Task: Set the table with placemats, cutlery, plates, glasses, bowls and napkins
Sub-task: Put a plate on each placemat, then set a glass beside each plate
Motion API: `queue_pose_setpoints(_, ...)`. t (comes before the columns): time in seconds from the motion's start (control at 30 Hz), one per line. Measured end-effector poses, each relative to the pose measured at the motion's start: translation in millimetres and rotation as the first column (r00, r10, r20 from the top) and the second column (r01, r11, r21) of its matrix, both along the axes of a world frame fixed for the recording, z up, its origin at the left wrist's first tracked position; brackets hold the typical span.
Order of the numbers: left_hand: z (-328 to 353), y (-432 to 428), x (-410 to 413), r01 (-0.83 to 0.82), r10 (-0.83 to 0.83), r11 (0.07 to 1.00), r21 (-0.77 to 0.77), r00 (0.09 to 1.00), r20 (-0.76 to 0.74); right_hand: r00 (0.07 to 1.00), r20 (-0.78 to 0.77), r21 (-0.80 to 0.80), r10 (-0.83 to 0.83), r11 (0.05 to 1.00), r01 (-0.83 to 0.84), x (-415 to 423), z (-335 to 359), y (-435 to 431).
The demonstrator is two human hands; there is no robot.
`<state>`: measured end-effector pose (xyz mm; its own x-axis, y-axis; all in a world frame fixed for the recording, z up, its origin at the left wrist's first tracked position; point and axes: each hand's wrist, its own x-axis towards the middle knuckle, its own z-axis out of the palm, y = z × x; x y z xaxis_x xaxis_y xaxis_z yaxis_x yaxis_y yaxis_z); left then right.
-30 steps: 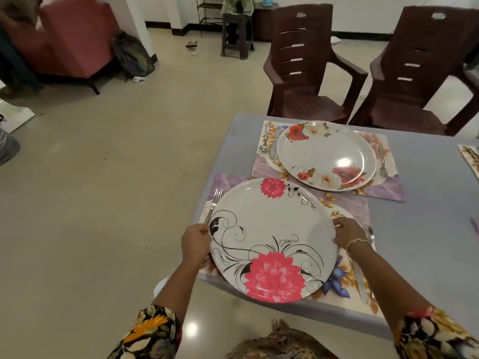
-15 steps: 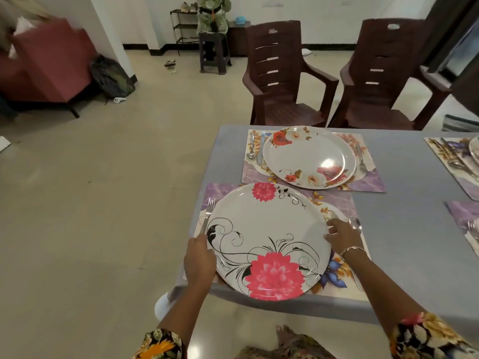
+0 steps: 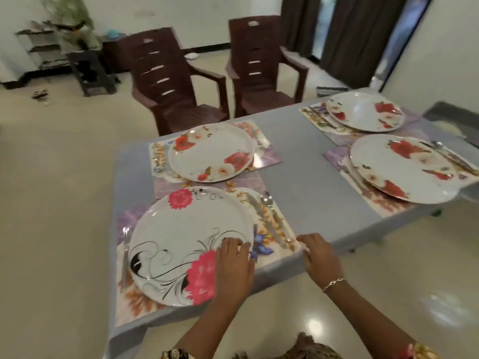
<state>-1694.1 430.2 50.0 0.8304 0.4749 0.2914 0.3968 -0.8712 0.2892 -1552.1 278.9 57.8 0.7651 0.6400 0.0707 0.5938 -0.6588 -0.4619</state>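
A white plate with pink flowers lies on the nearest floral placemat at the corner of the grey table. My left hand rests on the plate's near right rim, fingers laid over the edge. My right hand is off the plate, its fingertips touching the placemat's right corner by the table edge. A fork lies left of the plate. A knife and a spoon lie to its right.
Three more placemats carry red-flowered plates: one just behind and two at the right, each with cutlery. Two brown plastic chairs stand beyond the table. Open floor lies to the left.
My left hand moved from the plate's left edge to its near right rim. My right hand left the plate for the placemat's right corner. The view swung right, showing two more settings.
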Motion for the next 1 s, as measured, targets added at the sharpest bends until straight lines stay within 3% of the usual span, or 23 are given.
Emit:
queue_pose_setpoints(0.17,-12.3,-55.0,54.9,0.291,-0.291,0.957,-0.013,0.957,0.007,0.990,0.034,-0.065,-0.140,0.988,0.142,24.0,-2.6,-77.7)
queue_pose_setpoints(0.33,-20.9,-121.3,139.3,0.468,-0.464,0.883,0.030,0.882,-0.076,0.955,-0.083,-0.116,-0.285,0.954,0.275,72.7,-13.5,-165.2)
queue_pose_setpoints(0.53,-6.5,-226.4,251.1,0.679,-0.676,0.733,-0.038,0.721,-0.153,0.887,-0.098,-0.196,-0.450,0.883,0.426,142.5,0.7,-281.8)
queue_pose_setpoints(0.83,2.9,-346.2,388.7,0.815,-0.832,0.554,-0.168,0.548,-0.089,0.782,-0.050,-0.234,-0.621,0.769,0.595,245.0,8.8,-405.9)
queue_pose_setpoints(1.0,2.2,-397.6,485.2,0.793,-0.836,0.528,-0.303,0.548,-0.022,0.751,-0.021,-0.233,-0.660,0.734,0.638,327.0,4.8,-441.8)
